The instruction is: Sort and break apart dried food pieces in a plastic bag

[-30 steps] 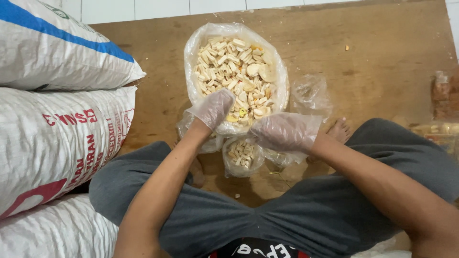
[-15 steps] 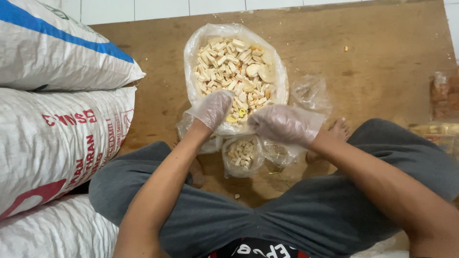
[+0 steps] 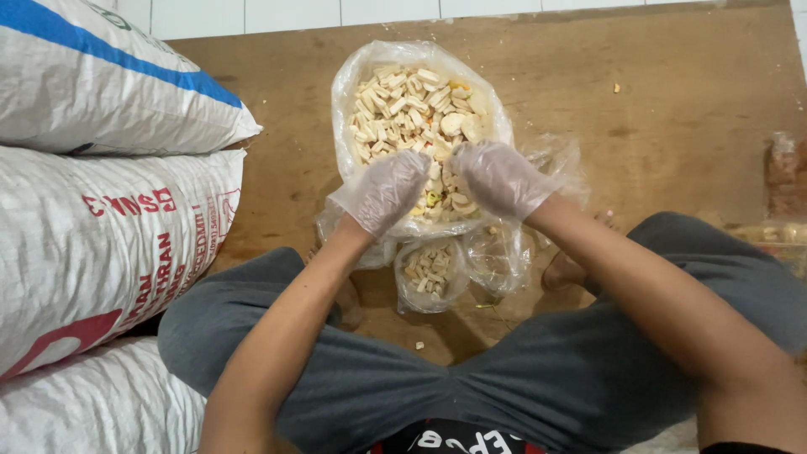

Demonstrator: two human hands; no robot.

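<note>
Gloved left hand and right hand loosely cupped in big bag, scooping crackers. Light, brittle, loose; best scooped, not pinched.

The single head-worn camera looked steeply down from above the seated person's lap, facing forward across the brown wooden board floor, close to the two clear-gloved hands, with stacked white woven sacks at the frame's left.
</note>
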